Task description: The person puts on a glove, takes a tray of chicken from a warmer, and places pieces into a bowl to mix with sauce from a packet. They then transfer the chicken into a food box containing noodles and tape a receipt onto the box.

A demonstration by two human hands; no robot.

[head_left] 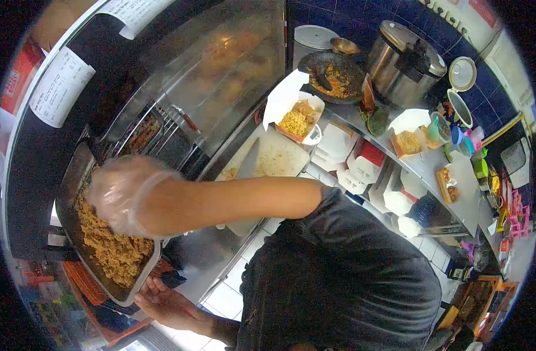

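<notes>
A metal tray (156, 257) filled with brown shredded food (112, 251) is at the left, tilted in view. My left hand (162, 301) is bare and holds the tray's lower corner, with the thumb by the rim. Over the food at the tray's upper part is my right hand (127, 196) in a clear plastic glove. It is blurred, its fingertips are hidden, and what it holds cannot be made out. Right of the tray, a knife (249, 159) lies on a white cutting board (279, 155) with food scraps. An open box of noodles (300, 121) sits at the board's upper edge.
A glass display case (221, 76) with wire racks borders the tray. Along the counter stand a stone mortar (332, 76), a steel rice cooker (405, 61) and another open food box (407, 142). White boxes (364, 167) fill the shelf below. Paper receipts (62, 88) hang at the upper left.
</notes>
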